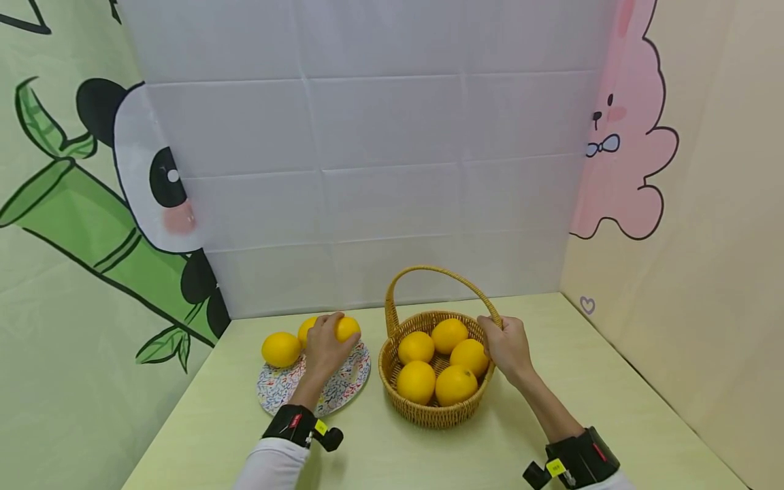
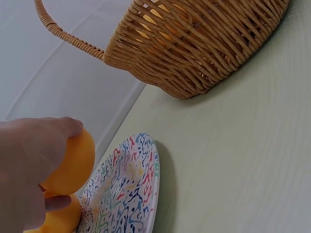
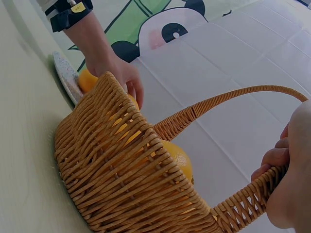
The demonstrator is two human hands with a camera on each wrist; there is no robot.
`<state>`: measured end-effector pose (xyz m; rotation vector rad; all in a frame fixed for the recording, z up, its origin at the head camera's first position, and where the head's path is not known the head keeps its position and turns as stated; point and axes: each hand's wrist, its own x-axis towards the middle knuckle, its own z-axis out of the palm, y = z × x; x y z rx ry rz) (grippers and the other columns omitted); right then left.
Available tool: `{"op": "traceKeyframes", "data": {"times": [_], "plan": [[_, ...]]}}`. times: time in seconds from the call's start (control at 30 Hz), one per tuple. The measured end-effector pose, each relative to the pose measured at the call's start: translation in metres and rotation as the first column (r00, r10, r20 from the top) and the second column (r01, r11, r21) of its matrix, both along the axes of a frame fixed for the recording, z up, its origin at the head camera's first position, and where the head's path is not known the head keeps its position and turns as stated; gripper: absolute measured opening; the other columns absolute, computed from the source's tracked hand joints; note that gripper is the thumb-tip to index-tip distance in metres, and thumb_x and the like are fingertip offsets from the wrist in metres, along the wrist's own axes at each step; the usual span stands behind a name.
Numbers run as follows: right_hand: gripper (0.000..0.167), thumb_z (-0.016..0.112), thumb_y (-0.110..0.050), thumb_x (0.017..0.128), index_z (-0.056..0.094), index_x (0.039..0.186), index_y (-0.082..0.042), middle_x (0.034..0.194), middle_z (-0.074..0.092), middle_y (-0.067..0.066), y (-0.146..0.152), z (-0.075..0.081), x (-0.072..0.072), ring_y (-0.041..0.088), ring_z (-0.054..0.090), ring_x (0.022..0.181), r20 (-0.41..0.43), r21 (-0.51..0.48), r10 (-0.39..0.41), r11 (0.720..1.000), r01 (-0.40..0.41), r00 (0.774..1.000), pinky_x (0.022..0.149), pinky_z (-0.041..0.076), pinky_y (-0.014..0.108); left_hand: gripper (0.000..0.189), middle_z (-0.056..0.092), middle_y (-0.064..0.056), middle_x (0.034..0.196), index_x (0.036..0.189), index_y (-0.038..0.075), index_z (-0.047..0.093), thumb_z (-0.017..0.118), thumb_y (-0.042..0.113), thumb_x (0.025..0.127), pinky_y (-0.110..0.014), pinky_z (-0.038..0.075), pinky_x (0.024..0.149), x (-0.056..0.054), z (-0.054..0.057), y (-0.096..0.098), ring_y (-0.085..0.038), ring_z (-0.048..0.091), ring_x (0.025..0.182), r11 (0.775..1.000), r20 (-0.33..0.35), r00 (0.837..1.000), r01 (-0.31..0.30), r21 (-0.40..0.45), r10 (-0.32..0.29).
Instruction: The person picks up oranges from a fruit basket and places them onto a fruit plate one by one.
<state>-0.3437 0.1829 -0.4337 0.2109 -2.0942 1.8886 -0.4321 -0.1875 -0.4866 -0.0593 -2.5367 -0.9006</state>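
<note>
My left hand (image 1: 327, 346) grips an orange (image 1: 347, 329) above the back of a round plate (image 1: 359, 374) with a colourful squiggle pattern. Thumb and fingers wrap the orange (image 2: 77, 162) in the left wrist view. Another orange (image 1: 281, 350) sits on the plate's left side, and one more (image 1: 305, 331) shows partly behind the hand. To the right stands a woven basket (image 1: 429, 416) with several oranges (image 1: 417, 382) inside. My right hand (image 1: 510, 346) holds the right side of its arched handle (image 1: 441, 271), near the rim; the right wrist view shows curled fingers there.
Plate and basket stand on a pale wooden table (image 1: 588, 381), with a gap between them. A white sheet (image 1: 380, 150) hangs behind the table's back edge. Walls printed with a panda (image 1: 137, 184) and a pink rabbit (image 1: 631, 163) flank it.
</note>
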Motion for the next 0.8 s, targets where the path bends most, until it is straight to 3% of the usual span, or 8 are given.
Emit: {"op": "traceKeyframes", "data": {"times": [0.37,0.8], "plan": [[0.052,0.056,-0.017,0.114,0.046,0.063,-0.014,0.049,0.039,-0.010,0.0002,-0.0019,-0.0004,0.006,0.032,0.043,-0.007,-0.006,0.004,1.000,-0.004,1.000,0.041,0.026,0.019,0.063,0.062,-0.025,0.156,0.153,0.010,0.066,0.087,0.034,0.099,-0.065,0.055,0.112,-0.0025,-0.0072,-0.0008,-0.053,0.061,0.135,0.999,-0.004,1.000,0.006,-0.038,-0.006],[0.052,0.057,-0.016,0.113,0.046,0.062,-0.014,0.049,0.039,-0.010,0.0006,-0.0024,-0.0009,0.007,0.033,0.043,-0.015,-0.006,0.000,1.000,0.000,1.000,0.041,0.026,0.020,0.061,0.063,-0.028,0.152,0.149,0.006,0.068,0.090,0.029,0.097,-0.066,0.055,0.113,-0.0007,-0.0084,0.0013,-0.053,0.060,0.134,0.998,-0.022,0.999,0.030,-0.061,-0.032]]}}
